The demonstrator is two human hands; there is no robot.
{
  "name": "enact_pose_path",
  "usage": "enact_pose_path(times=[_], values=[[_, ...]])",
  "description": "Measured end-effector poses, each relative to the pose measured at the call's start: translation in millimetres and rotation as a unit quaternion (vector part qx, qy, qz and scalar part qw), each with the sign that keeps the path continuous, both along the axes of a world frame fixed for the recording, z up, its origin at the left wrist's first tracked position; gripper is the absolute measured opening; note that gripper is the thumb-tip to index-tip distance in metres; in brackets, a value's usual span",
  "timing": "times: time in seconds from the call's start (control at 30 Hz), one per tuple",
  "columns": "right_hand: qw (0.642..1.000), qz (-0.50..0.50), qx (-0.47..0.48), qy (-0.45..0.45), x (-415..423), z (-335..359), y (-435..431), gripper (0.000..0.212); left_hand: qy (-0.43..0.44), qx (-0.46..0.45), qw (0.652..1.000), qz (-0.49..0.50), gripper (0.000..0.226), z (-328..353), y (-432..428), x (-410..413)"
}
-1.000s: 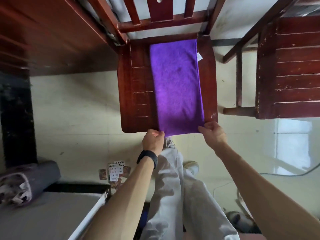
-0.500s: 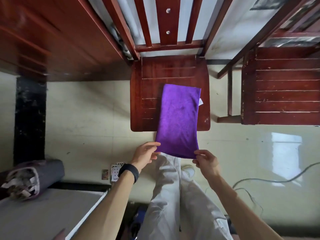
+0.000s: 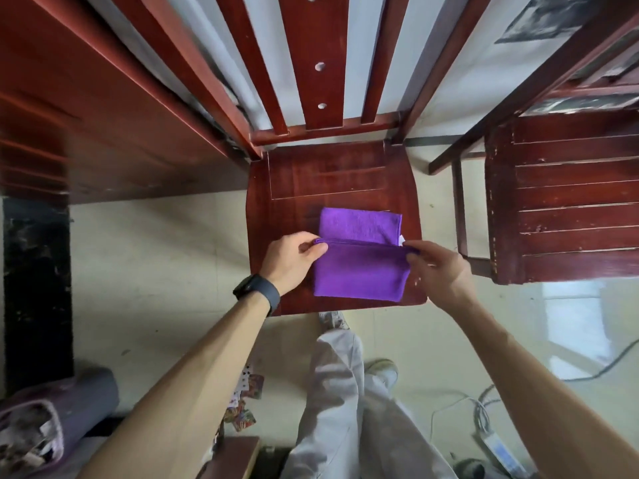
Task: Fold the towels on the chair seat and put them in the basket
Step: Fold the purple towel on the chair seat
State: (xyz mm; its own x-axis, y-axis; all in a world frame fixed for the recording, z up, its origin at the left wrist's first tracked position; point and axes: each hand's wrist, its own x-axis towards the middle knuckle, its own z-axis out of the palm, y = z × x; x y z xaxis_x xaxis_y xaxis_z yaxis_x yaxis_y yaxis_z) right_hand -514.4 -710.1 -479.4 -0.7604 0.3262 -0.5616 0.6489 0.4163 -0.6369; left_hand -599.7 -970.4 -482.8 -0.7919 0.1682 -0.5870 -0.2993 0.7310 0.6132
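Note:
A purple towel (image 3: 359,267) lies on the dark red wooden chair seat (image 3: 311,178), its near half doubled over the far half. My left hand (image 3: 294,261) pinches the left corner of the folded-over edge. My right hand (image 3: 435,267) pinches the right corner of that edge, a little above the seat. A small white tag peeks out by the right corner. No basket is in view.
A second red wooden chair (image 3: 567,202) stands to the right. A dark red table (image 3: 86,108) fills the upper left. On the floor lie a rolled purple mat (image 3: 58,413), scattered playing cards (image 3: 247,399) and a power strip with cables (image 3: 498,451). My legs stand below the seat.
Both hands drew the towel's near edge off the seat front, then carried it up and forward over the far part, folding the towel in half. The camera moved closer.

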Motion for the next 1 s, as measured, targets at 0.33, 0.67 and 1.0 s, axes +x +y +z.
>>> enact_pose_path(times=[0.33, 0.67, 1.0], values=[[0.988, -0.150, 0.017, -0.042, -60, -69, 0, 0.019, 0.025, -0.038, 0.998, 0.031, 0.020, -83, 28, -56], [0.988, -0.150, 0.039, -0.025, -70, -93, -8, 0.020, 0.076, -0.107, 0.991, -0.011, 0.023, -103, 34, -52], [0.967, -0.070, 0.224, 0.100, -45, -98, -39, 0.042, 0.224, -0.162, 0.960, -0.036, 0.041, -102, 35, -37]])
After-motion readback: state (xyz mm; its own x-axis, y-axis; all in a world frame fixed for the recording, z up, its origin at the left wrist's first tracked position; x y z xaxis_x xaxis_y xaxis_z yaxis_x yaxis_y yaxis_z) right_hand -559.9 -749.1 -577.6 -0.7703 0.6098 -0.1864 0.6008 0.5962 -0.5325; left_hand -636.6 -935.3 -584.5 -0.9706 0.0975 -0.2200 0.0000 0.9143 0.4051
